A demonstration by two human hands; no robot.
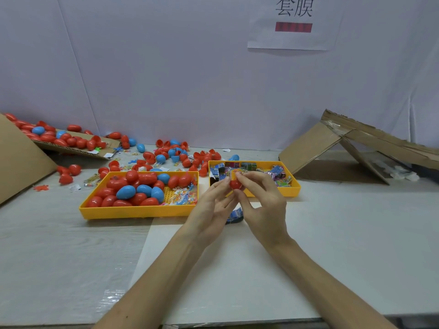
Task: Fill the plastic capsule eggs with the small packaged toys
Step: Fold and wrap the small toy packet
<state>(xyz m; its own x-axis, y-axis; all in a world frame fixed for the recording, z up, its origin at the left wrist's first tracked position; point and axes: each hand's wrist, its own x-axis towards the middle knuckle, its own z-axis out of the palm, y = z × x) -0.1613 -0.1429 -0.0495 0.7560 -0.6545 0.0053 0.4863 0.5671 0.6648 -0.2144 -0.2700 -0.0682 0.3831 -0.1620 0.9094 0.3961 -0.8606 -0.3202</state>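
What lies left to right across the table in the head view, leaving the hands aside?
In order: leaning cardboard panel, yellow tray of eggs, yellow tray of packaged toys, collapsed cardboard box.

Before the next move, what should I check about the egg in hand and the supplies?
1. Red egg pinched between left hand and right hand: ok.
2. That egg filled and snapped closed: cannot tell, the hands hide it.
3. Packaged toys stocked in the right tray: ok.
4. Spare eggs in the left tray: ok, plenty.
5. Blue packet loose on the table below the hands: cannot tell what it is.
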